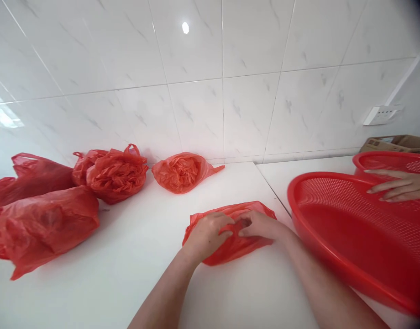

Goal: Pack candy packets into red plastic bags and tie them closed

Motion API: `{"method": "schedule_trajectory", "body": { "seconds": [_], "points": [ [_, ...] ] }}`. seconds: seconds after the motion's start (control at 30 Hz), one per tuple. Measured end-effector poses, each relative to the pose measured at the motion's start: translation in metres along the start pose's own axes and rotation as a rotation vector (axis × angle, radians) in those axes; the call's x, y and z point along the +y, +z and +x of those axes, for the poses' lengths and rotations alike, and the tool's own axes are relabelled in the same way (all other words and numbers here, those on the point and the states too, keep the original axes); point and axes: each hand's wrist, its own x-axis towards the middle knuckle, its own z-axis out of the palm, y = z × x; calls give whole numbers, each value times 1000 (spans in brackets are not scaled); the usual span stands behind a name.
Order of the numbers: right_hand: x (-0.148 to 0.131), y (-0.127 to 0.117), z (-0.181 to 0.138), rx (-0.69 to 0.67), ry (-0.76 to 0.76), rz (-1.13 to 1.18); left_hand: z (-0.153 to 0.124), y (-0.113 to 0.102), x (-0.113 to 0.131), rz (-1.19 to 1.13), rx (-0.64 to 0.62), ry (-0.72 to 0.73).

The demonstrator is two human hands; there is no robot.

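A red plastic bag [227, 251] lies flattened and crumpled on the white table in front of me. My left hand [208, 232] rests on the bag's left part, fingers curled and closed on the film, thumb pointing right. From the right, my right hand [256, 224] reaches over the same bag, its fingers bent in and gripping the plastic near the middle. The fingertips of both hands almost meet, and folds partly hide them. Behind them, a bundled red bag [181, 171] with a twisted end sits near the wall.
Several stuffed red bags [45, 224] are grouped at the left. A large red perforated basket [354, 228] stands close to my right forearm, with a second red basket [384, 157] beyond it. Another person's hand [401, 186] touches the baskets. A cardboard box [395, 144] and wall socket [381, 115] are behind.
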Motion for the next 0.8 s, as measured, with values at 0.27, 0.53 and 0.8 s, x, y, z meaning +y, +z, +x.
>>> {"method": "schedule_trajectory", "body": {
  "seconds": [0.27,0.53,0.8],
  "points": [
    [-6,14,-5,82,28,-184,4,16,-32,104,-136,-209],
    [-4,5,3,284,-120,267,3,17,-51,128,-167,-183],
    [17,-3,21,668,34,490,5,11,-38,124,16,-75]
  ]
}}
